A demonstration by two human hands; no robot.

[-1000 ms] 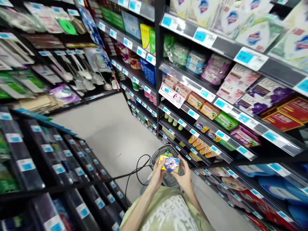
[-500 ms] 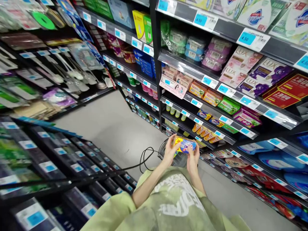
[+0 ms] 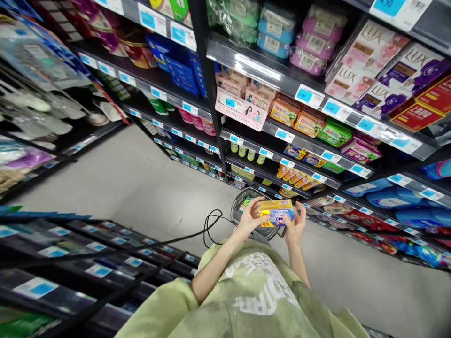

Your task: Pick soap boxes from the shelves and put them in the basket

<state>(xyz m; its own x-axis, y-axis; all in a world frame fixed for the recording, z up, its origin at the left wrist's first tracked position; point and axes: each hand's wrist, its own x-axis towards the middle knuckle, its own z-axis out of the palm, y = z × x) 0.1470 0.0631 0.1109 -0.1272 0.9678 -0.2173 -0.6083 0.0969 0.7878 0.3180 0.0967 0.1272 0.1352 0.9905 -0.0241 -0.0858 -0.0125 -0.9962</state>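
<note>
A yellow and blue OMO soap pack (image 3: 277, 213) is held between my two hands, in front of my shirt. My left hand (image 3: 251, 217) grips its left end, with the thumb across the front. Around the right end my right hand (image 3: 296, 220) is closed, its thumb also on the front face. The pack's yellow upper side faces me, tilted. Below the hands is a grey shopping basket (image 3: 235, 206), partly covered by them. A green packet (image 3: 245, 203) lies inside it.
Shelves ahead carry LUX soap boxes (image 3: 352, 80), orange soap packs (image 3: 284, 111) and purple soap cases (image 3: 315, 44). Blue bottles (image 3: 394, 195) stand on the right. A black cord (image 3: 183, 240) runs leftward from near the basket. Low shelving (image 3: 95, 246) is at left, grey floor (image 3: 141, 173) between.
My hands have moved right with the soap pack and turned it, so its yellow upper side shows more. The view has tipped downward and swung right.
</note>
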